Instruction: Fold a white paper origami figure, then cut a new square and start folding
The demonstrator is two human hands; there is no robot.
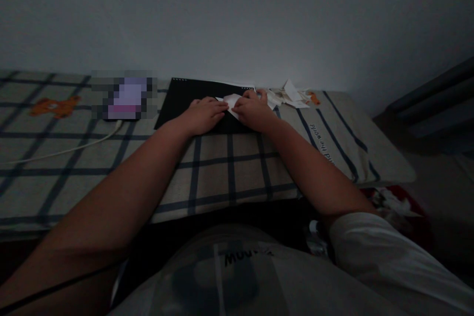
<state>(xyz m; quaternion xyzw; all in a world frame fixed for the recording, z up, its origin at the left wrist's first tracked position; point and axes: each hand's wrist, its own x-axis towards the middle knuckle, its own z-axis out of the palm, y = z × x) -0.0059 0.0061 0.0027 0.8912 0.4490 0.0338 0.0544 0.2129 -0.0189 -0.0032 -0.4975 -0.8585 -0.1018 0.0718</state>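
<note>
On the bed edge, 12 o'clock from your chest: both hands work one small piece.

Paper: small white folded paper piece (231, 102), lying on a flat black spiral-bound pad (185, 98), between your two hands.
Left hand (205, 115): flat, palm down, fingertips (221, 104) pressing the paper's 9 o'clock edge; not clenched, not lifting anything.
Right hand (254, 108): curled over the paper's 3 o'clock side, fingers pinning it down; whether it pinches a flap, can't tell, too dark.
Handling (judged): v. light, thin, limp; creases easily, tears if tugged, slides on the smooth pad. Best hold: pinch at a corner or folded edge w/ fingertips, other hand flat on it as anchor.
Backing: the pad looks stiff, gives a firm base over the soft beige checked bed cover w/ dark blue lines (229, 168).
Count, paper in hand: 1.
Count, pads: 1.
Count, loose scraps: a heap of crumpled white paper scraps (287, 95) at 1 o'clock of your right hand, near the wall; several, exact no. unclear.
Count, cables: 1 white cord (74, 147) at 9 o'clock, well apart.
Count, orange cartoon prints on the cover: 2, one at far 9 o'clock (55, 106), one just past the scraps (313, 97).
Count, hands: 2, both yours.
</note>
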